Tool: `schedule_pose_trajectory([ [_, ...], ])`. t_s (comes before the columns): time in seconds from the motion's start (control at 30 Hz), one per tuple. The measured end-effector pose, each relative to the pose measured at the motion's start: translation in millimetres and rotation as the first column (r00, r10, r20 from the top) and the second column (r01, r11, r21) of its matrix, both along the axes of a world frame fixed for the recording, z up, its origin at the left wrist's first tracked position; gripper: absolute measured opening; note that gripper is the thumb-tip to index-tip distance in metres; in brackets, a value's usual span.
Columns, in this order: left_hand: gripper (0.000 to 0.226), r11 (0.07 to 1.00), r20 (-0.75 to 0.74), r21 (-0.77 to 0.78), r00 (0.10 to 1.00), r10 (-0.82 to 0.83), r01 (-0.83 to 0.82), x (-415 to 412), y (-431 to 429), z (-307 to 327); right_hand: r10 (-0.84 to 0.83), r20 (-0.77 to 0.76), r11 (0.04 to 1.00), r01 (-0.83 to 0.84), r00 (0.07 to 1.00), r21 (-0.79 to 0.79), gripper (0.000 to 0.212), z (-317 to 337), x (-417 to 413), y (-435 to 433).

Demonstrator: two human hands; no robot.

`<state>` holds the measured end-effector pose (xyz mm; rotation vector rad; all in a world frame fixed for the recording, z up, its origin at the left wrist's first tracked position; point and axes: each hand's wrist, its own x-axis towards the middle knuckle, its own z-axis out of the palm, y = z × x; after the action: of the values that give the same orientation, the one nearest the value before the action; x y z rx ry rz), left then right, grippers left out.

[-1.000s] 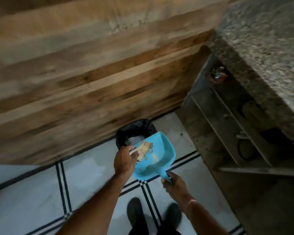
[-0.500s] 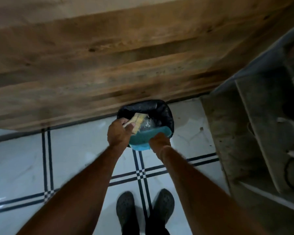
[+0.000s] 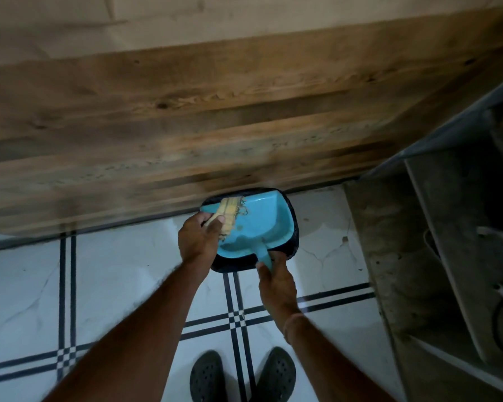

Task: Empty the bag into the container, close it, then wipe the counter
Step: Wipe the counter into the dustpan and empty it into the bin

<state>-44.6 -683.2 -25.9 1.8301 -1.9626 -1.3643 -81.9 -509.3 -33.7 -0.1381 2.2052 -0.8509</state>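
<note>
Right hand (image 3: 276, 281) grips the dustpan (image 3: 259, 219) handle — mouth toward the wall (image 3: 244, 111); left hand (image 3: 198, 239) clutches a brush (image 3: 228, 211).

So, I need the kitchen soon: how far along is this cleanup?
Looks done: the dustpan is nearly bare, with only a few bits by the brush. In hand: the right hand grips the pan's handle over the black bin while the left hand holds the brush on it. Left: no bag, container or counter wiping shows here, so those steps cannot be judged.
</note>
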Motion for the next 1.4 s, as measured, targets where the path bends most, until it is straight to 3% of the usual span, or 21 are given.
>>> schedule_pose_trajectory([
  [0.2,0.033,0.986,-0.116,0.108,0.983,0.140,-0.128,-7.0,-5.9,-57.0,-0.091,0.043,0.987,0.095,0.995,-0.128,0.033,-81.5,-1.1,-37.3],
  [0.3,0.040,0.973,-0.144,0.175,0.974,0.175,-0.149,-0.5,-4.6,-88.7,-0.116,-0.040,0.993,0.115,0.992,-0.024,0.041,-126.9,4.1,-42.8],
  [0.43,0.034,0.932,-0.161,0.308,0.956,0.247,-0.189,7.7,-0.5,-101.3,0.091,-0.148,0.977,-0.060,0.985,0.204,0.051,-139.6,4.6,-42.2],
  [0.57,0.028,0.883,-0.193,0.441,0.944,0.268,-0.160,9.0,0.9,-81.5,0.016,-0.220,0.980,0.028,0.975,0.196,0.057,-112.5,-0.6,-38.4],
  [0.63,0.026,0.834,-0.204,0.537,0.939,0.277,-0.129,7.7,-0.6,-57.5,-0.150,-0.217,0.989,0.146,0.964,-0.034,0.056,-85.3,-3.1,-32.1],
  [0.67,0.026,0.797,-0.207,0.594,0.938,0.280,-0.107,7.2,-0.5,-44.6,-0.254,-0.101,0.952,0.231,0.962,-0.202,0.051,-65.5,-6.1,-28.8],
  [0.7,0.026,0.759,-0.206,0.646,0.939,0.275,-0.080,7.1,0.7,-29.7,-0.319,0.114,0.885,0.339,0.941,-0.320,0.045,-39.5,-8.7,-27.8],
  [0.77,0.029,0.701,-0.225,0.713,0.943,0.245,-0.012,9.1,6.5,4.1,-0.313,0.473,0.790,0.503,0.823,-0.352,0.036,11.3,-16.7,-26.7],
  [0.83,0.035,0.640,-0.237,0.767,0.946,0.221,0.043,10.2,16.3,44.3,-0.269,0.586,0.788,0.525,0.764,-0.321,0.040,60.0,-28.1,-26.3],
  [1.0,0.038,0.609,-0.284,0.770,0.957,0.057,0.192,8.4,49.2,180.3,-0.279,0.648,0.799,0.546,0.708,-0.252,0.045,195.1,-40.2,-4.6],
  [1.17,0.044,0.653,-0.367,0.667,0.921,-0.132,0.359,6.7,83.7,318.4,-0.398,0.571,0.741,0.618,0.718,-0.262,0.019,323.7,-37.5,39.1],
  [1.27,0.068,0.669,-0.392,0.569,0.873,-0.290,0.478,3.2,101.7,373.7,-0.415,0.521,0.714,0.622,0.746,-0.322,0.009,403.4,-31.5,65.3],
  [1.33,0.077,0.674,-0.416,0.508,0.838,-0.352,0.536,-1.0,114.9,401.3,-0.415,0.494,0.694,0.616,0.765,-0.372,0.018,445.4,-28.3,84.4],
  [1.4,0.070,0.676,-0.441,0.492,0.827,-0.349,0.548,-8.3,132.8,435.7,-0.444,0.468,0.656,0.633,0.764,-0.411,0.031,477.7,-25.3,107.0],
])
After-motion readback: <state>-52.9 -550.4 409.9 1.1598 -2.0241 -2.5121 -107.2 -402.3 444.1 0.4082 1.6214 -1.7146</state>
